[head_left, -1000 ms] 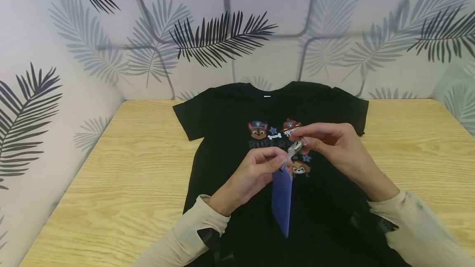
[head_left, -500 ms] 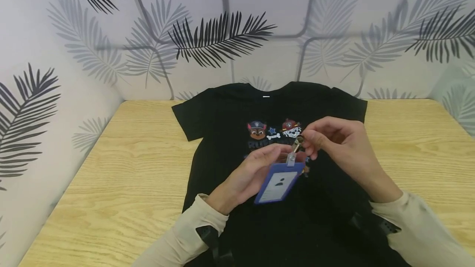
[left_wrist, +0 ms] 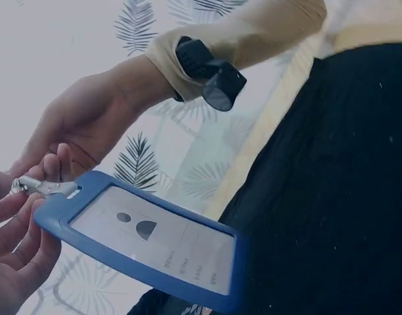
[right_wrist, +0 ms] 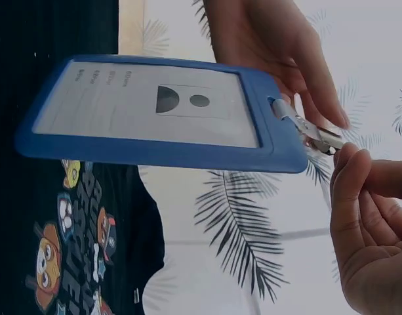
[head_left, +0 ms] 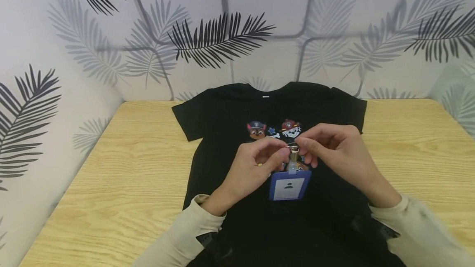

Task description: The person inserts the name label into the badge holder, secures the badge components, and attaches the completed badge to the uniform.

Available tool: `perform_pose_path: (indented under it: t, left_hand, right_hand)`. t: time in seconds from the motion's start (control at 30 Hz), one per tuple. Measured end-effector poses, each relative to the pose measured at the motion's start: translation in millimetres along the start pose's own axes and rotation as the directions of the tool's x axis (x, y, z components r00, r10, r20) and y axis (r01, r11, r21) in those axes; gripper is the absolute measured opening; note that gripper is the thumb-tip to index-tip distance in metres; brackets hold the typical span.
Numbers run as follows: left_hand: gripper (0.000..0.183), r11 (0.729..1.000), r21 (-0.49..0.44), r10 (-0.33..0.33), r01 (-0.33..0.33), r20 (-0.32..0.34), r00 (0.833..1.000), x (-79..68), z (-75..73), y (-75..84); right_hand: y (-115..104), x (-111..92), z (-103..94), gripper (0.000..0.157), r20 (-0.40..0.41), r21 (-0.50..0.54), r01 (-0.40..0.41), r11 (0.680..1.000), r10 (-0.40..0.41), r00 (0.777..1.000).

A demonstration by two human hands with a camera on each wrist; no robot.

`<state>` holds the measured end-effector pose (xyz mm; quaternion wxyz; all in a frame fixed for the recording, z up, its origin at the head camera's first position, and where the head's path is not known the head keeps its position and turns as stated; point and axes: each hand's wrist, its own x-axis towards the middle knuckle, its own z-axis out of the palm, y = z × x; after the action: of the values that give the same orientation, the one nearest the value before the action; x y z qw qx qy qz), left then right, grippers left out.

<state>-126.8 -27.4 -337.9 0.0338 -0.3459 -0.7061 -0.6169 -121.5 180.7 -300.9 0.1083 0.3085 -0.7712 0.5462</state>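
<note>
A blue ID badge holder (head_left: 289, 185) with a white card hangs face-on above the black T-shirt (head_left: 237, 226) in the head view. A clear strap (head_left: 292, 168) joins it to a metal clip (head_left: 293, 155) with a thin pin across its top. My left hand (head_left: 248, 170) pinches the left end of this metal fastening between thumb and forefinger. At the other end, my right hand (head_left: 335, 151) pinches it with thumb and fingertips. The metal clip (right_wrist: 322, 138) reaches the right fingertips in the right wrist view. Fingers partly hide the pin.
The T-shirt lies spread out, collar away from me, on a wood-grain table (head_left: 122, 168). Cartoon dog heads (head_left: 257, 130) and lettering are printed on its chest. A leaf-patterned backdrop (head_left: 208, 7) stands behind the table and along the left side.
The badge holder has swung from edge-on to facing me and now hangs straight. My left hand has gone from the strap up to the metal end, beside my right fingertips.
</note>
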Motion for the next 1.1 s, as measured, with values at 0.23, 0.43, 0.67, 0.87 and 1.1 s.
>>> perform_pose_path:
  t: [0.23, 0.43, 0.67, 0.87, 1.1]
  left_hand:
    - [0.012, 0.988, 0.144, 0.062, -0.062, 0.005, 0.998, -1.2, 2.0, 1.3]
    - [0.009, 0.976, 0.186, 0.117, -0.113, -0.008, 0.993, -1.1, 3.2, -0.8]
    - [0.008, 0.979, 0.156, 0.131, -0.130, 0.004, 0.991, -1.3, 2.0, -1.1]
    - [0.009, 0.993, 0.086, 0.087, -0.087, 0.007, 0.996, -0.1, -0.1, 0.7]
    - [0.010, 0.998, -0.026, -0.062, 0.062, 0.022, 0.998, -0.6, -2.7, 2.6]
  right_hand:
    - [-1.1, -1.3, 5.5, 0.007, 0.019, -0.004, -0.008, 1.000, 0.008, 1.000]
    - [-1.6, -1.9, 8.8, 0.007, -0.013, -0.029, -0.054, 0.998, 0.054, 0.998]
    - [-4.1, -2.5, 12.7, 0.005, -0.022, -0.004, -0.126, 0.992, 0.126, 0.992]
    - [-3.8, -2.3, 13.2, 0.014, -0.007, 0.024, -0.118, 0.993, 0.118, 0.993]
    - [6.5, -2.4, 14.0, 0.016, -0.021, -0.183, 0.101, 0.978, -0.107, 0.994]
